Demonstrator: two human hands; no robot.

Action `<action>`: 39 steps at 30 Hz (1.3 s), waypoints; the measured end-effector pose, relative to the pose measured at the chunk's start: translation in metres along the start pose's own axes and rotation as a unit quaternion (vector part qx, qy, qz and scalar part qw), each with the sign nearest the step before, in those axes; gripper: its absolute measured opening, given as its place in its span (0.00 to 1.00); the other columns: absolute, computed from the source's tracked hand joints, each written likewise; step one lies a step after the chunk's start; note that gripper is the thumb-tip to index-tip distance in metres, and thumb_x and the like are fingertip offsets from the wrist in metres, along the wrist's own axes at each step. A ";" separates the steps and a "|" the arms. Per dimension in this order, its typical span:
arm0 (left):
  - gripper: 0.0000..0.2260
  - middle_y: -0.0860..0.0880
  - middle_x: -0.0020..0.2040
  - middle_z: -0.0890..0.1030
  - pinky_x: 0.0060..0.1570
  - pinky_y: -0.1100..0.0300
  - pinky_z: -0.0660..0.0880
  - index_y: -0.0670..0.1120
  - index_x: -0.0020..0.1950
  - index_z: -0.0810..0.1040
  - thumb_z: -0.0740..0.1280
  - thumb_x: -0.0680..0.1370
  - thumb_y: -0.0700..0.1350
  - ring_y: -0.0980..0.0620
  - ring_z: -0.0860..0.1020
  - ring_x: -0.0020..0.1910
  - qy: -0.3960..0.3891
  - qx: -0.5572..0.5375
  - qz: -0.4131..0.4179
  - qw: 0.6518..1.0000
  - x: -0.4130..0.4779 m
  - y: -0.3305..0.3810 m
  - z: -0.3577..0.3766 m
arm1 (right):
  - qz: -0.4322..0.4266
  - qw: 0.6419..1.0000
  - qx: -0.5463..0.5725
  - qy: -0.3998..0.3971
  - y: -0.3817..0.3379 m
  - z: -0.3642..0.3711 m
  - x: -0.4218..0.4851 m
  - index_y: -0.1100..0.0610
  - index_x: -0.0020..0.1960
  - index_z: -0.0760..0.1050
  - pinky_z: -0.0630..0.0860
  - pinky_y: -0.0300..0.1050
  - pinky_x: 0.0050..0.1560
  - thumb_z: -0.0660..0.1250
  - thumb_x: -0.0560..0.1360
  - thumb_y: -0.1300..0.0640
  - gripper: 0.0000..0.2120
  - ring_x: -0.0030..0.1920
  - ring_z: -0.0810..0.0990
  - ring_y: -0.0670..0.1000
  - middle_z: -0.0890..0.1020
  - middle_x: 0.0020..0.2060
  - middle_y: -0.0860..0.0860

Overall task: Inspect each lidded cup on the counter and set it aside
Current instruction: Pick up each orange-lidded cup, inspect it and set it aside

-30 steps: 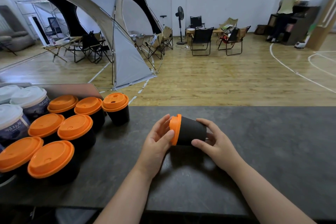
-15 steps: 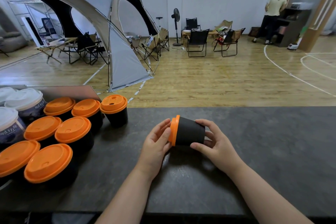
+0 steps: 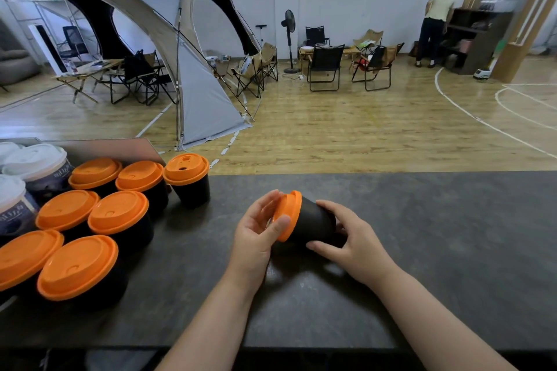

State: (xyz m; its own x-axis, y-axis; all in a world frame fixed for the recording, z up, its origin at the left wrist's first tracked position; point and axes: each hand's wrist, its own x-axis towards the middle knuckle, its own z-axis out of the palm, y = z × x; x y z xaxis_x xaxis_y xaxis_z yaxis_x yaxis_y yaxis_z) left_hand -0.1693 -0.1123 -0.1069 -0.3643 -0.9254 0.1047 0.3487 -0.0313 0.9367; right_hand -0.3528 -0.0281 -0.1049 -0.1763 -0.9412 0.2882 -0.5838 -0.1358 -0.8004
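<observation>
I hold the black paper cup with orange plastic lid sideways to check its seal, left hand pinching the lid, right hand gripping the base.

This is appearing to be an indoor sports hall w/ a camping setup: white court lines are running over the wood floor, a grey dome tent & folding camp chairs are standing there, and lidded takeaway cups are crowding a dark counter.
</observation>
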 end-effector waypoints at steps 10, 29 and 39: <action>0.43 0.47 0.69 0.78 0.68 0.53 0.73 0.45 0.77 0.66 0.78 0.64 0.40 0.48 0.75 0.69 -0.096 0.017 -0.048 0.994 -0.013 0.002 0.001 | 0.019 0.989 0.140 -0.047 0.000 -0.006 -0.003 0.46 0.70 0.68 0.75 0.36 0.61 0.73 0.75 0.64 0.29 0.64 0.78 0.42 0.77 0.64 0.43; 0.18 0.52 0.50 0.87 0.52 0.65 0.77 0.42 0.60 0.80 0.71 0.73 0.28 0.57 0.83 0.52 -0.009 0.105 0.009 0.994 -0.015 0.003 0.011 | 0.062 0.992 0.109 -0.021 -0.003 -0.002 -0.013 0.49 0.70 0.71 0.74 0.35 0.63 0.73 0.74 0.65 0.28 0.62 0.78 0.36 0.81 0.61 0.43; 0.22 0.44 0.58 0.85 0.60 0.54 0.79 0.43 0.65 0.79 0.76 0.72 0.36 0.47 0.82 0.60 -0.082 0.143 0.000 0.986 -0.035 0.000 0.049 | 0.094 0.978 0.174 0.073 -0.006 -0.027 -0.067 0.55 0.70 0.71 0.76 0.33 0.57 0.72 0.75 0.67 0.26 0.64 0.79 0.45 0.80 0.64 0.50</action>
State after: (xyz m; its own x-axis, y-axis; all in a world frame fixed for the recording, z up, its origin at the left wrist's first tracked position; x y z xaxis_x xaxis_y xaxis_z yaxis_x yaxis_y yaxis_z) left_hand -0.1991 -0.0610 -0.0940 -0.5071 -0.8513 0.1347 0.0998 0.0973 0.9902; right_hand -0.3591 0.0440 -0.1053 -0.3801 -0.9090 0.1711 -0.2297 -0.0864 -0.9694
